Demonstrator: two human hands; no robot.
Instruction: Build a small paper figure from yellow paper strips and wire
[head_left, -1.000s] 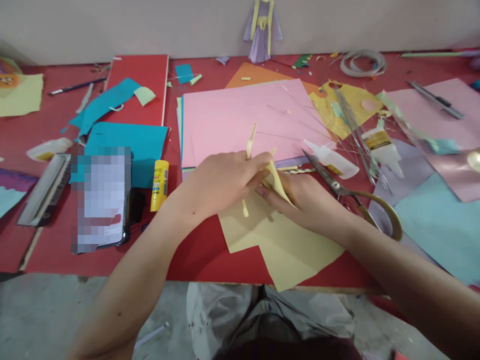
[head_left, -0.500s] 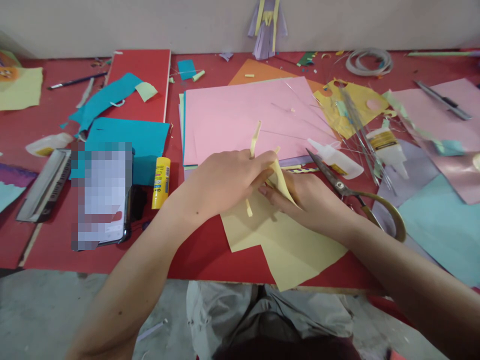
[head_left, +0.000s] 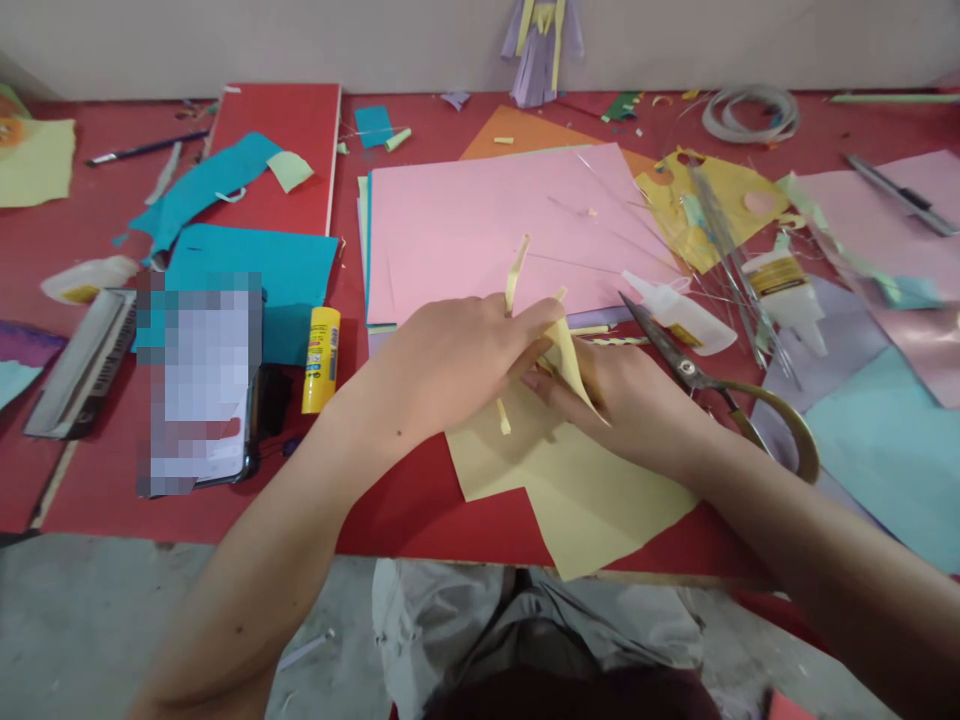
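Observation:
My left hand is closed around thin pale-yellow paper strips, whose ends stick up above the knuckles and hang below the palm. My right hand pinches a pale-yellow folded paper piece right against the left hand's fingertips. Both hands hover over a pale-yellow paper sheet lying at the front edge of the red table.
Scissors lie just right of my right hand. Two glue bottles and thin wires are beyond them. A pink paper stack lies behind the hands. A yellow glue stick and a phone are at left.
The hands stay together on the yellow paper; only the view has shifted slightly, and the strips have moved a little.

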